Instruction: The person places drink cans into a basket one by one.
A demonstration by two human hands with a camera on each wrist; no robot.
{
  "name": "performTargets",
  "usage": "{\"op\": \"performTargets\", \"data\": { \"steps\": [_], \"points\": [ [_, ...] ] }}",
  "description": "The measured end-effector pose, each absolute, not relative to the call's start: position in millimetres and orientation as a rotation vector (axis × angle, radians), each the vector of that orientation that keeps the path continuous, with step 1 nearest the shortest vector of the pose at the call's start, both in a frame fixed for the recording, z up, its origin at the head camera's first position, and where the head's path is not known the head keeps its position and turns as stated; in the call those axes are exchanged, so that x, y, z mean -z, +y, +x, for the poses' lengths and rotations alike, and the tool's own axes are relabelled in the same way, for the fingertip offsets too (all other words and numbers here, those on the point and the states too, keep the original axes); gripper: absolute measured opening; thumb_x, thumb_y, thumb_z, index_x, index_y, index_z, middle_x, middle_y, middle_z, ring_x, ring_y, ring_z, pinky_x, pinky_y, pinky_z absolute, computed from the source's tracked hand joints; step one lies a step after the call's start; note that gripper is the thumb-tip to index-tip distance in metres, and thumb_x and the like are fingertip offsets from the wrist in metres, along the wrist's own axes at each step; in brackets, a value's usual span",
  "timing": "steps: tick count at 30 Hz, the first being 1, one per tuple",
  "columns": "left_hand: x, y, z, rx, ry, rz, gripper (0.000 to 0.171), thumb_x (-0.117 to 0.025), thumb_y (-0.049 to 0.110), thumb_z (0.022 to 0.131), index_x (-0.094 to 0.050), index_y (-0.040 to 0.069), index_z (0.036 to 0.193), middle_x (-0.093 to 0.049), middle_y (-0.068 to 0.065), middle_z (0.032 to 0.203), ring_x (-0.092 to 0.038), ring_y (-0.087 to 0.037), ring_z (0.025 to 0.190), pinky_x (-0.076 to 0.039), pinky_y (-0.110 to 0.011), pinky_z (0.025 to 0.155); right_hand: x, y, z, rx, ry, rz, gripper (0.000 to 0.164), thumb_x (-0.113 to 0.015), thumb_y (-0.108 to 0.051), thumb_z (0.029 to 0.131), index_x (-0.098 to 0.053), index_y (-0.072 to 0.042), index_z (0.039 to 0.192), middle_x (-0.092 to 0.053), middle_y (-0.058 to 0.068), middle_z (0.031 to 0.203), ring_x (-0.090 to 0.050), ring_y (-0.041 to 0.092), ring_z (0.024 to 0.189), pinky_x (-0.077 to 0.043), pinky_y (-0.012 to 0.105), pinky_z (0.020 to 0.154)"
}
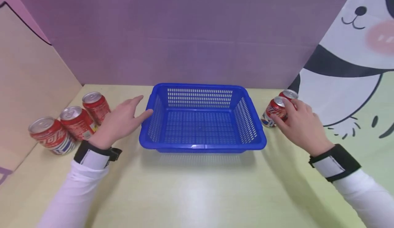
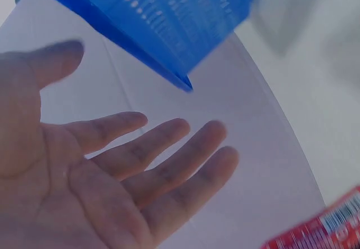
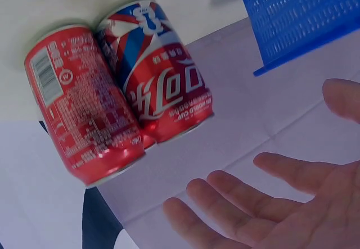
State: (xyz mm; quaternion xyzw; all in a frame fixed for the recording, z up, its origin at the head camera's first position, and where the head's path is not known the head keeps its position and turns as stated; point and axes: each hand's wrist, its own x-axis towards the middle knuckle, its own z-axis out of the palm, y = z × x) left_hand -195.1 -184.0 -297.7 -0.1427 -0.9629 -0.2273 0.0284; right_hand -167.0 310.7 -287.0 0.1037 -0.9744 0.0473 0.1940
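- So the left hand (image 1: 121,122) has its fingers stretched out and relaxed, palm bare, thumb pointing at the left rim of the blue basket (image 1: 200,147).
- That basket's sitting mid-width on the worktop (image 1: 197,187), closer to the back edge than the front.
- Right hand (image 1: 303,127) is pretty much the same deal: fingers loosely extended, right near two red cans (image 1: 274,111).
- Those two stand upright, side by side, by the worktop's back right corner.
- Over near the left edge, toward the back left corner, three red cans (image 1: 77,122) stand in a slanting row, beside the left wrist.
- Purple wall (image 1: 184,33) runs along the back edge.
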Motion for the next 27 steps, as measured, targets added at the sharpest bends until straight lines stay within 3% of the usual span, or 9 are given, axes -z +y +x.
{"op": "performTargets", "data": {
  "steps": [6,10,14,21,27],
  "points": [
    [306,-175,-204,0.832,-2.976,-0.436,0.081,-0.058,0.041,0.098,-0.022,-0.010,0.151,-0.042,-0.033,0.142,-0.050,-0.049,0.121,-0.046,-0.061,0.092,274,310,-188,-0.182,-2.805,0.279,0.058,-0.063,-0.031,0.095,-0.045,0.007,0.136,-0.045,0.038,0.123,-0.045,0.056,0.103,-0.044,0.070,0.075],
    [313,-169,-207,0.953,-2.960,-0.438,0.078,-0.062,0.028,0.098,-0.019,-0.010,0.151,-0.044,-0.035,0.139,-0.048,-0.049,0.123,-0.044,-0.059,0.096,265,312,-206,-0.242,-2.882,0.272,0.056,-0.062,-0.030,0.095,-0.047,0.007,0.135,-0.043,0.039,0.124,-0.043,0.055,0.107,-0.046,0.069,0.077],
    [318,-168,-207,1.005,-2.948,-0.418,0.074,-0.061,0.019,0.097,-0.019,-0.011,0.151,-0.042,-0.037,0.139,-0.047,-0.050,0.123,-0.042,-0.060,0.098,251,318,-232,-0.293,-3.043,0.341,0.067,-0.066,-0.034,0.093,-0.043,0.008,0.139,-0.040,0.038,0.130,-0.038,0.053,0.116,-0.043,0.068,0.086],
    [321,-163,-211,0.993,-2.957,-0.392,0.074,-0.059,0.018,0.097,-0.018,-0.014,0.150,-0.037,-0.038,0.142,-0.042,-0.050,0.127,-0.039,-0.059,0.101,230,331,-269,-0.230,-3.242,0.578,0.074,-0.085,-0.029,0.078,-0.051,0.003,0.136,-0.048,0.031,0.135,-0.048,0.050,0.117,-0.047,0.065,0.085],
    [321,-157,-213,1.017,-2.960,-0.382,0.073,-0.059,0.017,0.097,-0.018,-0.011,0.151,-0.039,-0.036,0.143,-0.044,-0.049,0.127,-0.042,-0.059,0.098,233,335,-279,-0.259,-3.343,0.477,0.080,-0.093,-0.027,0.066,-0.056,-0.001,0.133,-0.050,0.029,0.129,-0.050,0.050,0.113,-0.049,0.064,0.081]
  ]
}}
